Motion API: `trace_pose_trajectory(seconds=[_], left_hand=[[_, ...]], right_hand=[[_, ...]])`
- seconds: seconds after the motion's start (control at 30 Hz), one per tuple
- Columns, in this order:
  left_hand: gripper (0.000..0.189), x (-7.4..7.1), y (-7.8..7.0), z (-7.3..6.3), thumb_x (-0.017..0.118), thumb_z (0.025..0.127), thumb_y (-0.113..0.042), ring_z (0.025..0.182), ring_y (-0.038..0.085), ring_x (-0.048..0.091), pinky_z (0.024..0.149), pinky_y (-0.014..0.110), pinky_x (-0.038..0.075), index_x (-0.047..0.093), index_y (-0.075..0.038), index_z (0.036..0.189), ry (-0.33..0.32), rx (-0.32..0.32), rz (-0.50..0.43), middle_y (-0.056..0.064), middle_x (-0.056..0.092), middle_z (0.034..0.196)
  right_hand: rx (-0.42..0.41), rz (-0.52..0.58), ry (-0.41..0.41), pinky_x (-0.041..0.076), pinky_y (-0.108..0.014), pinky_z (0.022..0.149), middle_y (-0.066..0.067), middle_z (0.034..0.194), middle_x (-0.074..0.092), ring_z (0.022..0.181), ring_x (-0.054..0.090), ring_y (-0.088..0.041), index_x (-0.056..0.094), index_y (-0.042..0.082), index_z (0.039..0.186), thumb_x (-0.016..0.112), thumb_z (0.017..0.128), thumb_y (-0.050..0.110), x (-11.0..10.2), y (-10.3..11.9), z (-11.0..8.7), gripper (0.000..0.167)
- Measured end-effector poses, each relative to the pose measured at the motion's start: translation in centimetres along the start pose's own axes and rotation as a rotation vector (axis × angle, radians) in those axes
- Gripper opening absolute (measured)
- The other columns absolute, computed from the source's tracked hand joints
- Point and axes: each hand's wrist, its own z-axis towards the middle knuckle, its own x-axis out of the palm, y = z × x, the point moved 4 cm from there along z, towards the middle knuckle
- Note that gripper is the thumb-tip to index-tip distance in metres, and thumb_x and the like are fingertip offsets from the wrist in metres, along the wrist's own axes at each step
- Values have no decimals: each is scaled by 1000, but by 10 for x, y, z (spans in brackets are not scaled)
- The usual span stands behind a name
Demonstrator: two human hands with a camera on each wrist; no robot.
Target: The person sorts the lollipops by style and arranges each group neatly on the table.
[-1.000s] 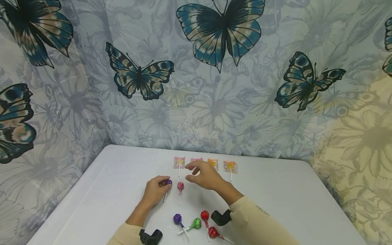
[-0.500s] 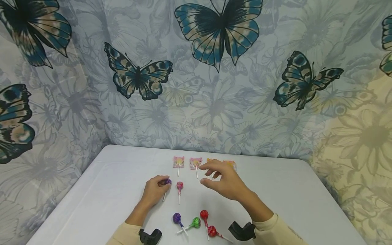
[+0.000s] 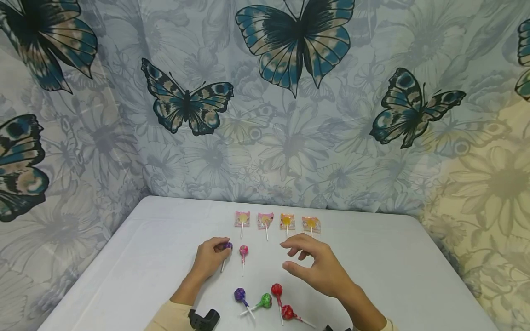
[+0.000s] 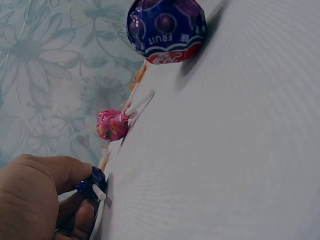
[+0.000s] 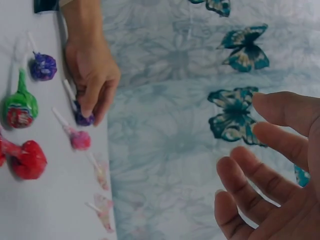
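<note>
Lower edge of the frame: a black wrist-worn device (image 3: 204, 320) is strapped at the cuff of a beige sleeve (image 3: 171, 316). Lower centre, laid on the white worktop (image 3: 124, 276): one lower red lollipop (image 3: 287, 312), its stick pointed to the lower right; one green lollipop (image 3: 265, 301), its stick crossed by that of a loose purple lollipop (image 3: 239, 295); one upper red lollipop (image 3: 276, 289), its stick run down beside the lower red head. Right of centre: the right hand (image 3: 320, 264), held over the worktop, its fingers released, gently bent and parted from the thumb. Left of centre: the left hand (image 3: 210, 256), by whose thumb and fingers the head of a second purple lollipop (image 3: 228, 246) is grasped, the white stick being slanted to the lower left. Just beside it, at centre, a pink lollipop (image 3: 244, 251) is laid, stick toward the lower edge. Beyond, along the far part of the worktop, four flat-wrapped lollipops are ranged in a row: a first pink packet (image 3: 242, 219), a second pink packet (image 3: 265, 220), a first orange packet (image 3: 287, 221) and a second orange packet (image 3: 311, 224). Upper frame: floral cloth (image 3: 290, 147), printed with blue butterflies (image 3: 187, 105).
</note>
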Motion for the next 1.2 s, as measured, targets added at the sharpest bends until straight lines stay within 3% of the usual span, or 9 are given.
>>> trace_pose_trajectory(seconds=[0.23, 0.43, 0.63, 0.87, 1.2], left_hand=[[28, -1, 0, 0, 74, 80, -2, 72, 14, 53, 62, 26, 47, 70, 1, 108, -2, 10, 4, -1, 60, 81], [28, 0, 1, -1, 74, 80, -1, 72, 14, 53, 62, 25, 48, 70, 1, 108, 0, 4, -8, -1, 60, 80], [28, 1, 2, -1, 74, 80, -2, 72, 14, 53, 63, 26, 48, 70, 1, 108, 0, 9, 3, -1, 60, 80], [28, 0, 0, -2, 73, 80, -2, 72, 13, 53, 63, 26, 48, 70, 0, 108, -4, 11, 10, -1, 60, 80], [27, -1, -2, -2, 73, 80, -1, 72, 14, 53, 63, 26, 47, 70, 1, 108, -5, 4, 10, -1, 60, 81]], right_hand=[[37, 27, -15, 51, -30, 69, 5, 109, 64, 86, 60, -15, 68, 14, 114, 79, 79, 6, 10, -14, -17, 37], [34, 71, 8, 51, -30, 68, 5, 109, 63, 85, 60, -16, 68, 18, 115, 76, 85, 16, 19, -21, -27, 32], [105, 106, 50, 52, -33, 69, 4, 110, 63, 86, 59, -16, 67, 18, 118, 74, 86, 16, 31, -36, -37, 33], [146, 127, 65, 51, -31, 66, -5, 108, 64, 82, 59, -22, 68, 16, 116, 75, 85, 12, 44, -55, -44, 32], [234, 109, 153, 49, -25, 62, -5, 105, 64, 78, 58, -18, 68, 10, 117, 73, 88, 26, 62, -80, -50, 34]])
